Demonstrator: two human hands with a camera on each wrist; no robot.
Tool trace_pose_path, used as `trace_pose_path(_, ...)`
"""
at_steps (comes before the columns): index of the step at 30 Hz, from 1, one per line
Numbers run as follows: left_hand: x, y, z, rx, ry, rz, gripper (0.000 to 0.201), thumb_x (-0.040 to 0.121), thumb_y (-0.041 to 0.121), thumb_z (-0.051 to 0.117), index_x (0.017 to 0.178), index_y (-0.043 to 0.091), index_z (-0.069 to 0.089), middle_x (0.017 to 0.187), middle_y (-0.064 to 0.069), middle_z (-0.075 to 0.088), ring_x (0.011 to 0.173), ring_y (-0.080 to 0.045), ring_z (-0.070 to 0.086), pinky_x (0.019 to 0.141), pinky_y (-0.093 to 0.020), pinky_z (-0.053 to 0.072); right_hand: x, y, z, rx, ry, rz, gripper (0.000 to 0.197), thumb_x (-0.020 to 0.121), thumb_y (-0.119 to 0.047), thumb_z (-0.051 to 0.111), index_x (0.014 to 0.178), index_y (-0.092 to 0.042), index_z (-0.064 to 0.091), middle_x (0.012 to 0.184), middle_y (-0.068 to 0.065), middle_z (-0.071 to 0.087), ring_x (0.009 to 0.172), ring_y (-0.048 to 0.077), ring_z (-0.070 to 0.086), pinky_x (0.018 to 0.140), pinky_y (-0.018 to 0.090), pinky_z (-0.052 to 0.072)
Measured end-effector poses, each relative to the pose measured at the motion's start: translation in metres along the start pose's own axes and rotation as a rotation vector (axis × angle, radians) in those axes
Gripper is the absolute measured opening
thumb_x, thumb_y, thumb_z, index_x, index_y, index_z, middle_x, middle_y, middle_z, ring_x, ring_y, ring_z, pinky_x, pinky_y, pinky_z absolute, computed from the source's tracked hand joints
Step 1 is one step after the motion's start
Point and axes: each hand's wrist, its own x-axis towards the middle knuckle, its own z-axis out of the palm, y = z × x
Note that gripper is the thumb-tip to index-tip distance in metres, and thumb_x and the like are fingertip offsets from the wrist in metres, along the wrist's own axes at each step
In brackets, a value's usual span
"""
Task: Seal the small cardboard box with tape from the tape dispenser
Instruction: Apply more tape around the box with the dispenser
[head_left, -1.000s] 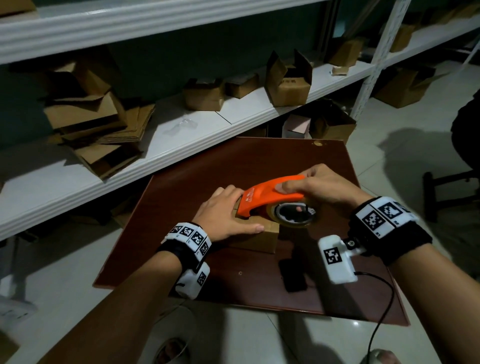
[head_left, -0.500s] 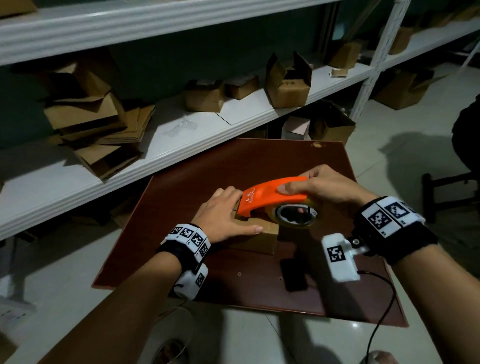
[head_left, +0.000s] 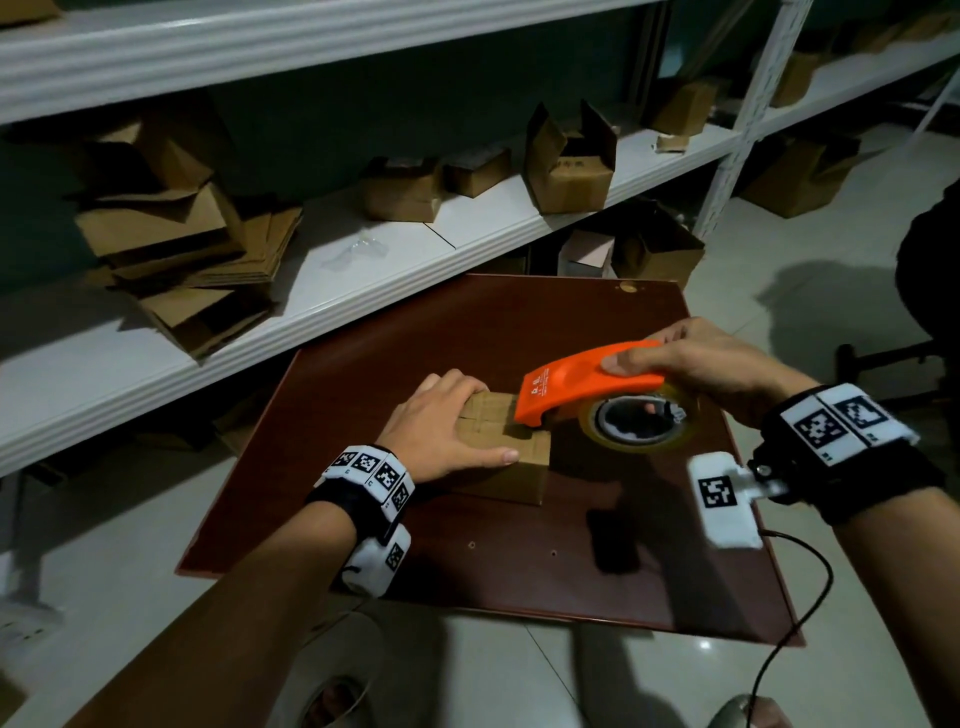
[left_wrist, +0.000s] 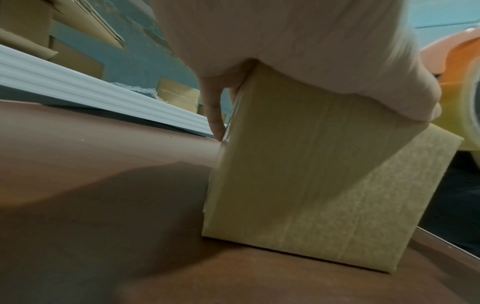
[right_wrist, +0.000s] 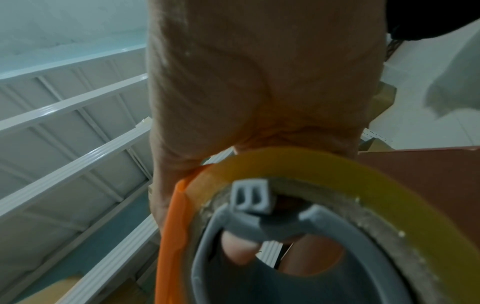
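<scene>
Pulled rightward off the box (head_left: 506, 441): dispenser (head_left: 582, 384), gripped in right hand (head_left: 696, 364). Left hand (head_left: 441, 426) flat, pressing lid. Likely one strip laid, cut pending.

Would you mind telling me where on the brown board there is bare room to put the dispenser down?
The brown board is bare behind the small cardboard box, toward the white shelf, and along its near edge. The middle is crowded: left hand on the box, right hand gripping the tape dispenser.
</scene>
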Motion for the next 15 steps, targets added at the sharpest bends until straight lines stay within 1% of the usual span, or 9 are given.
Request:
trace_pose_path(2, 0.000, 0.000, 0.000, -0.004, 0.000, -0.002, 0.092, 0.061, 0.101, 0.056, 0.131, 0.042, 0.049, 0.118, 0.022, 0.046, 0.110, -0.006, 0.043, 0.091, -0.046, 0.051, -0.001, -0.003, 0.001, -0.023, 0.016, 0.006, 0.044, 0.063, -0.051, 0.088, 0.069, -0.012, 0.068, 0.071, 0.013, 0.070, 0.058, 0.016, 0.062, 0.062, 0.024, 0.048)
trace_pose_path(3, 0.000, -0.001, 0.001, -0.006, 0.001, -0.003, 0.093, 0.060, 0.102, 0.056, 0.131, 0.042, 0.049, 0.118, 0.023, 0.046, 0.110, -0.007, 0.044, 0.092, -0.046, 0.051, 0.000, -0.004, 0.002, -0.037, 0.030, 0.009, 0.039, 0.067, -0.048, 0.086, 0.065, -0.015, 0.066, 0.068, 0.011, 0.067, 0.054, 0.014, 0.059, 0.059, 0.024, 0.045)
trace_pose_path(4, 0.000, -0.001, 0.001, -0.007, 0.002, -0.003, 0.093, 0.060, 0.102, 0.056, 0.131, 0.042, 0.049, 0.118, 0.023, 0.046, 0.111, -0.007, 0.044, 0.092, -0.047, 0.052, 0.001, -0.004, 0.003, -0.048, 0.042, 0.011, 0.038, 0.070, -0.046, 0.086, 0.064, -0.016, 0.064, 0.068, 0.010, 0.065, 0.054, 0.015, 0.058, 0.059, 0.025, 0.044)
trace_pose_path(7, 0.000, 0.000, 0.000, -0.006, -0.001, -0.005, 0.092, 0.061, 0.101, 0.057, 0.130, 0.042, 0.049, 0.119, 0.023, 0.046, 0.112, -0.006, 0.044, 0.092, -0.047, 0.052, 0.002, -0.005, 0.005, -0.055, 0.053, 0.018, 0.036, 0.069, -0.044, 0.088, 0.066, -0.015, 0.067, 0.072, 0.013, 0.066, 0.062, 0.020, 0.059, 0.065, 0.030, 0.045)
trace_pose_path(11, -0.001, 0.000, 0.000, -0.012, -0.003, -0.004, 0.091, 0.061, 0.100, 0.058, 0.130, 0.043, 0.048, 0.119, 0.023, 0.046, 0.111, -0.006, 0.044, 0.091, -0.046, 0.051, 0.002, -0.005, 0.009, -0.057, 0.041, 0.037, 0.037, 0.067, -0.042, 0.089, 0.076, -0.010, 0.072, 0.073, 0.011, 0.072, 0.059, 0.015, 0.066, 0.065, 0.030, 0.051)
trace_pose_path(13, -0.001, -0.001, 0.000, -0.016, -0.003, -0.004, 0.091, 0.062, 0.100, 0.059, 0.131, 0.042, 0.048, 0.119, 0.023, 0.046, 0.111, -0.006, 0.043, 0.090, -0.046, 0.051, 0.002, -0.006, 0.011, -0.076, 0.042, 0.040, 0.040, 0.067, -0.043, 0.089, 0.079, -0.008, 0.074, 0.074, 0.013, 0.074, 0.061, 0.015, 0.067, 0.069, 0.033, 0.053)
trace_pose_path(15, 0.000, 0.000, 0.000, -0.015, -0.004, -0.007, 0.090, 0.062, 0.100, 0.059, 0.131, 0.043, 0.048, 0.118, 0.023, 0.046, 0.111, -0.005, 0.043, 0.090, -0.046, 0.051, 0.003, -0.009, 0.012, -0.109, 0.062, 0.040, 0.041, 0.068, -0.043, 0.089, 0.079, -0.006, 0.075, 0.075, 0.013, 0.075, 0.068, 0.017, 0.068, 0.076, 0.038, 0.054)
